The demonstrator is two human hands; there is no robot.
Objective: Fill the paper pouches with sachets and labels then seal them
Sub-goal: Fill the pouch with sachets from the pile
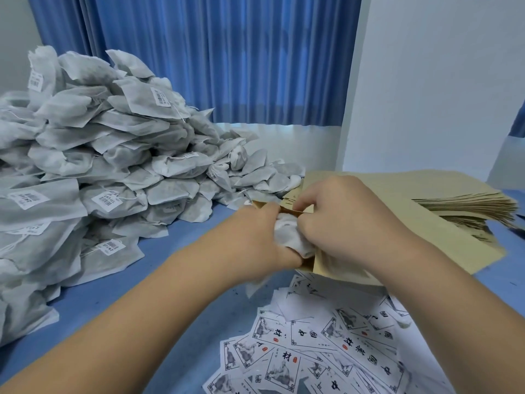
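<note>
The left hand has its grip closed around a white sachet, fingers curled over the bunched fabric. The right hand pinches the upper lip of a brown paper pouch between thumb and finger, holding the mouth apart. The pouch lies flat on the blue bench, mostly under the right hand. Its mouth faces the left hand, and its long side seems to run away to the right.

The sachet sits right at that mouth, touching the paper and seemingly part way in. How deep it has gone is hidden by the fingers. The left hand is therefore the one placed to push, straight along the pouch toward the right, while the right hand keeps the lip lifted.

The loose labels lie spread just in front of the pouch. The big pile of sachets is to the left, and the stack of pouches is to the right.
</note>
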